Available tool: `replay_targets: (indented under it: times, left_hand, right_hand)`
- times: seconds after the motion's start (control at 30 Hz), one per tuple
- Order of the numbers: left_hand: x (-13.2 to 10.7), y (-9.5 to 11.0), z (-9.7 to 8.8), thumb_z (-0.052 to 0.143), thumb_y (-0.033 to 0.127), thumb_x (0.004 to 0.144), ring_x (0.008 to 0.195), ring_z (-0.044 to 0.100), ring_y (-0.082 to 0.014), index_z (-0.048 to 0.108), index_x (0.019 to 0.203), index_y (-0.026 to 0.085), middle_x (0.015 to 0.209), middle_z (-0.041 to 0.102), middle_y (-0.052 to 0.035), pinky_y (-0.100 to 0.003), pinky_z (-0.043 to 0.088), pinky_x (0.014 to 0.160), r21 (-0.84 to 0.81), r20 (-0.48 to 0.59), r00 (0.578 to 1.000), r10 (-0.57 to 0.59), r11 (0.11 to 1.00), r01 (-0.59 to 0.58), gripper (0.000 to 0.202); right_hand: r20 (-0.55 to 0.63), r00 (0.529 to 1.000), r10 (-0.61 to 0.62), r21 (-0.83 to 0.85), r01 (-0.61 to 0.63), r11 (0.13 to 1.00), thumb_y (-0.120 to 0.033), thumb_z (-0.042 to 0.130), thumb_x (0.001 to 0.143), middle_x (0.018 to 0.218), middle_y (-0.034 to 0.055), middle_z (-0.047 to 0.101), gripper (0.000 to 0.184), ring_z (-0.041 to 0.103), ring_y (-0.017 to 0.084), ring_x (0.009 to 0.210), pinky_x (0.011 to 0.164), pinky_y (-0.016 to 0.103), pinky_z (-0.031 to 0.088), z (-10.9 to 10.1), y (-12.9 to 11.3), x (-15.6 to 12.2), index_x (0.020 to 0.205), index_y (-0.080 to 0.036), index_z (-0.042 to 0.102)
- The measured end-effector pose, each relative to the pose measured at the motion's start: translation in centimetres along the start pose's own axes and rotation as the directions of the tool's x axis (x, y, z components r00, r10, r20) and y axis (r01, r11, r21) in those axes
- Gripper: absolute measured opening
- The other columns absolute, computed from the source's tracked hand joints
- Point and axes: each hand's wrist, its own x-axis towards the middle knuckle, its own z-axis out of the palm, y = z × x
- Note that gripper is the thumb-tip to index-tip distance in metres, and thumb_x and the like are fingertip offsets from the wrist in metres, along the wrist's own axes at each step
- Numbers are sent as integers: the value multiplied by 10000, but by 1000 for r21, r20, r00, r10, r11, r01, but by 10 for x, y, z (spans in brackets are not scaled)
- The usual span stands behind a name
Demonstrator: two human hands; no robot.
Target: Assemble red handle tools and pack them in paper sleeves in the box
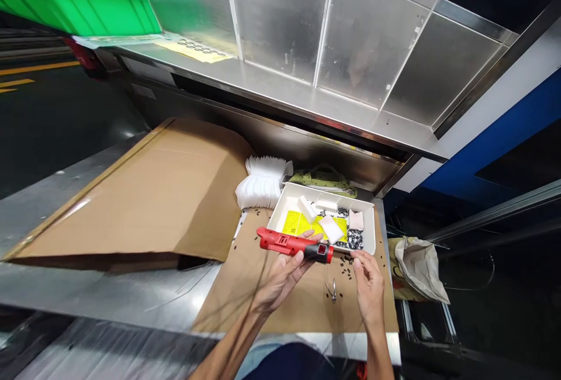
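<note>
Two bare hands above brown cardboard sheet [280, 310]: left hand [280, 277] gripping red-and-black plastic handheld tool [291, 244]; right hand [368, 286] curled narrow, just beside tool's black end; white plastic tray [322, 192] directly behind.

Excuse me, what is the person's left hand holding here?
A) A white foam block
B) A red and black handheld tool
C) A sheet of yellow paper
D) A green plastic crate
B. The left hand has its fingers wrapped around the red and black tool.
</note>
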Motion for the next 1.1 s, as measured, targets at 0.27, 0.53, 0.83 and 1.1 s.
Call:
replay_targets:
  times: [0.27,0.53,0.83,1.1]
  left_hand:
    - [2,15,-13,842,668,621,1372,502,-404,800,971,193,1017,780,-125,-465,381,1187,253,-132,972,193,955,-155,592]
    - [8,13,6,637,407,953,802,739,-135,688,1227,137,1133,758,-126,-192,603,704,-190,-158,960,-230,961,199,388]
    - [-2,15,37,570,256,974,801,703,-164,599,1384,107,1269,710,-177,-287,554,795,-265,144,934,-326,897,354,438]
    - [-18,12,56,692,316,909,1061,698,-235,649,1316,145,1112,753,-130,-350,515,980,-295,79,954,-288,908,298,444]
  right_hand:
    - [140,978,156,-424,-83,902,-398,488,913,942,69,705,255,691,200,788,699,296,491,-2,49,-5,851,-219,659]
    - [222,939,261,-598,-80,797,-207,673,809,957,117,715,115,693,265,871,726,313,447,57,65,-39,916,-215,633]
    - [107,964,243,-267,-208,941,-441,550,811,698,61,696,377,678,233,646,654,344,530,34,74,-18,1023,-148,655]
    - [-154,988,25,295,22,955,-364,739,829,990,94,744,410,731,214,878,750,325,603,-40,-25,-34,1176,-174,630]
